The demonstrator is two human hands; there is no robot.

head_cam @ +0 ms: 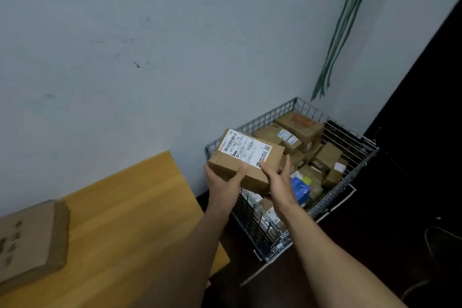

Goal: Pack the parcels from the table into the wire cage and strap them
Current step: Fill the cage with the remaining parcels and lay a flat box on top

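Both the left hand and right hand grip the box at frame centre; the cage lies immediately right, beneath it.

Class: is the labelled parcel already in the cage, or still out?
Out. Both hands, left and right, hold the parcel above the cage rim, over parcels already inside.

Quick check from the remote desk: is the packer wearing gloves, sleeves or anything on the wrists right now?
No. Both forearms are bare up to the edge of the picture, with no sleeves showing. The left hand and the right hand have no gloves, and no watch, band or ring is visible on either.
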